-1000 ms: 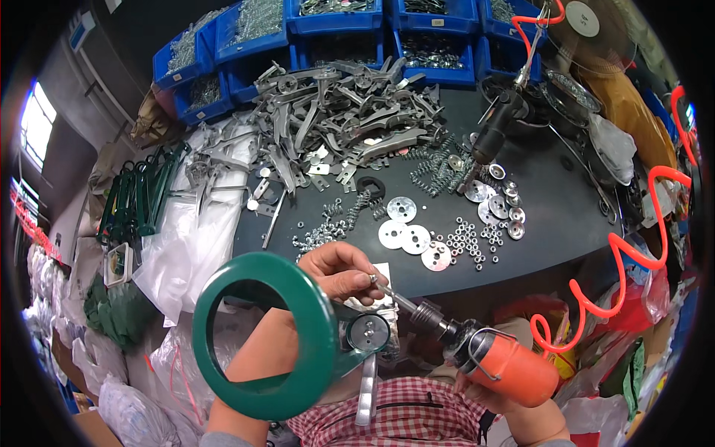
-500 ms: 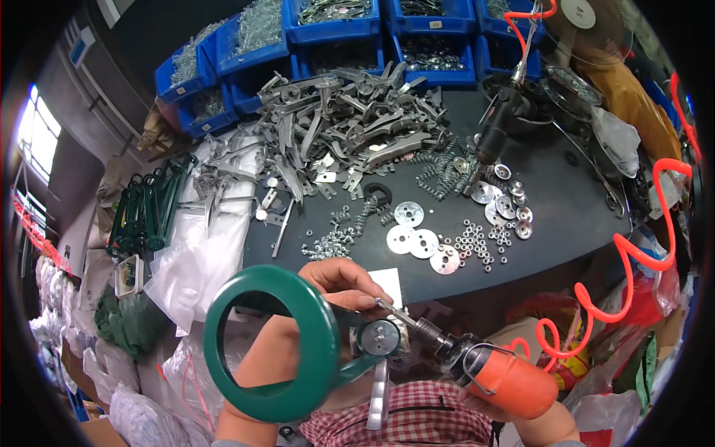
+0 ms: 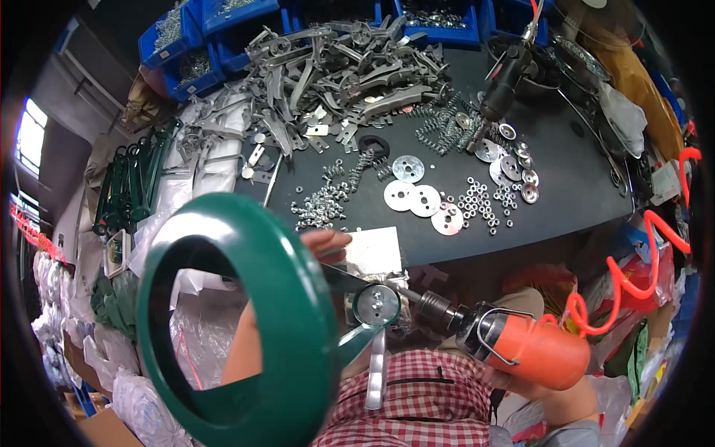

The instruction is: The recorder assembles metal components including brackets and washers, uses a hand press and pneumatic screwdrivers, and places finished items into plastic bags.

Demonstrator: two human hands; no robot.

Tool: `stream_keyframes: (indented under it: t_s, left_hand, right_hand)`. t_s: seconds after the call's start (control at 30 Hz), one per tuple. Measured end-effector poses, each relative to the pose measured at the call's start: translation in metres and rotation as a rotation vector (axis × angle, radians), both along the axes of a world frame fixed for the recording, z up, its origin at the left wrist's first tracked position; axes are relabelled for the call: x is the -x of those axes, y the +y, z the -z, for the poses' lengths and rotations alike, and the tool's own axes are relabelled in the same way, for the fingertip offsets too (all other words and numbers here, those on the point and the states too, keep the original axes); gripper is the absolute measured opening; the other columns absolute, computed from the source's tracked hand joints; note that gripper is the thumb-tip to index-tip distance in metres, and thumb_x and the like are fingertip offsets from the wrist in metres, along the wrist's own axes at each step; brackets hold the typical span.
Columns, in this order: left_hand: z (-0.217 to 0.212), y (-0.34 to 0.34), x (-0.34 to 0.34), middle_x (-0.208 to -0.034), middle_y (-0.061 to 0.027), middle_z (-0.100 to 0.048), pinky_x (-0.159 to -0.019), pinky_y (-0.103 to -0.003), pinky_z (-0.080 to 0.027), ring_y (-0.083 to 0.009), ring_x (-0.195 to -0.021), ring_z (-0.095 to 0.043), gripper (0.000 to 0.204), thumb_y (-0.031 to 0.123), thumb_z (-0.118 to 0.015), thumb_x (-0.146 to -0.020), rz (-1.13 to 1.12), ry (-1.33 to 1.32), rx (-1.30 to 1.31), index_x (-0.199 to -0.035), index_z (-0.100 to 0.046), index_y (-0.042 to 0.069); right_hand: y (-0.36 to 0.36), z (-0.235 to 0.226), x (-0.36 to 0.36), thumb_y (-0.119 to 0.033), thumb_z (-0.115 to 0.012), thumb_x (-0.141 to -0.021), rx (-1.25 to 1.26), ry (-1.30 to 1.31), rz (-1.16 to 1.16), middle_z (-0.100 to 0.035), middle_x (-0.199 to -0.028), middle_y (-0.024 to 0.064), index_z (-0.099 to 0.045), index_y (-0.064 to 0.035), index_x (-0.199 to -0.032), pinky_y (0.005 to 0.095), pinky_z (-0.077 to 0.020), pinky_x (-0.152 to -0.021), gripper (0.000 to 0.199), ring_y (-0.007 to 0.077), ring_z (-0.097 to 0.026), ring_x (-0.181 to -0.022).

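Two hands at work below the counter [image 3: 566, 194]: left hand [image 3: 324, 242] clasping green ring assembly [image 3: 246, 320] steady beside it, right hand [image 3: 551, 391] clenched around orange power driver [image 3: 521, 346], bit meeting the ring's pivot disc [image 3: 376, 304].

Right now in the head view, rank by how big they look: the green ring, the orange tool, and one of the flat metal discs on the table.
1. green ring, though it is nearest the camera
2. orange tool
3. metal disc
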State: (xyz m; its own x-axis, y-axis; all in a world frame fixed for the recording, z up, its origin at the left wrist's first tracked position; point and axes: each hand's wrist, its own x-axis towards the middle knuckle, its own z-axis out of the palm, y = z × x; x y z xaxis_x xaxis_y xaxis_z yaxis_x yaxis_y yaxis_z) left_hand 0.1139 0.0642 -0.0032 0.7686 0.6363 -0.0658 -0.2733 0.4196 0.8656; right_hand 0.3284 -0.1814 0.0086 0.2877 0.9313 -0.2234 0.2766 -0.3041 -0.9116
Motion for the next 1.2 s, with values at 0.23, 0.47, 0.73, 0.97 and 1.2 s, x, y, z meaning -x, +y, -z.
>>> stream_keyframes:
  t_s: [0.23, 0.47, 0.73, 0.97, 1.2]
  left_hand:
    - [0.032, -0.055, -0.005, -0.121, -0.0168, -0.05, -0.099, -0.036, -0.034, -0.0248, -0.116, -0.046, 0.093, 0.028, -0.085, -0.054, -0.139, 0.414, -0.852, -0.126, -0.036, -0.003]
    - [0.065, -0.068, -0.005, -0.117, -0.014, -0.05, -0.09, -0.038, -0.041, -0.0304, -0.106, -0.05, 0.059, 0.019, -0.074, -0.066, -0.302, 0.579, -1.084, -0.117, -0.048, 0.003]
    - [0.052, -0.078, -0.017, -0.114, -0.0111, -0.052, -0.086, -0.037, -0.043, -0.0232, -0.102, -0.053, 0.046, 0.012, -0.067, -0.076, -0.222, 0.51, -0.917, -0.117, -0.049, 0.003]
    - [0.046, -0.073, -0.005, -0.111, -0.011, -0.054, -0.086, -0.036, -0.043, -0.0229, -0.1, -0.055, 0.046, 0.013, -0.068, -0.076, -0.134, 0.556, -0.796, -0.116, -0.049, 0.003]
    - [0.046, -0.076, -0.014, -0.104, -0.0105, -0.057, -0.083, -0.034, -0.045, -0.0227, -0.094, -0.058, 0.046, 0.014, -0.071, -0.073, -0.268, 0.517, -0.838, -0.112, -0.051, 0.001]
  right_hand:
    - [0.073, -0.073, -0.035, -0.021, -0.069, -0.073, -0.026, -0.164, -0.613, -0.064, -0.08, 0.0128, -0.059, -0.0045, -0.103, 0.0328, -0.0511, -0.063, 0.036, 0.0283, -0.063, -0.069]
    - [0.149, -0.152, -0.008, -0.034, -0.059, -0.079, 0.591, -0.355, -0.777, -0.063, -0.073, 0.0154, -0.058, -0.001, -0.096, 0.0379, -0.0487, -0.065, 0.037, 0.0317, -0.062, -0.068]
    - [0.187, -0.188, 0.022, -0.038, -0.052, -0.082, 0.851, -0.431, -0.921, -0.061, -0.071, 0.0178, -0.061, 0.0014, -0.085, 0.0407, -0.0481, -0.064, 0.041, 0.0319, -0.061, -0.067]
    - [0.18, -0.172, 0.031, -0.04, -0.05, -0.082, 0.841, -0.477, -0.963, -0.061, -0.07, 0.0181, -0.062, 0.0016, -0.083, 0.0414, -0.0479, -0.063, 0.044, 0.0315, -0.061, -0.067]
    - [0.155, -0.159, 0.014, -0.039, -0.052, -0.079, 0.552, -0.543, -0.871, -0.061, -0.07, 0.0164, -0.063, -0.0002, -0.09, 0.04, -0.0479, -0.061, 0.042, 0.0303, -0.061, -0.066]
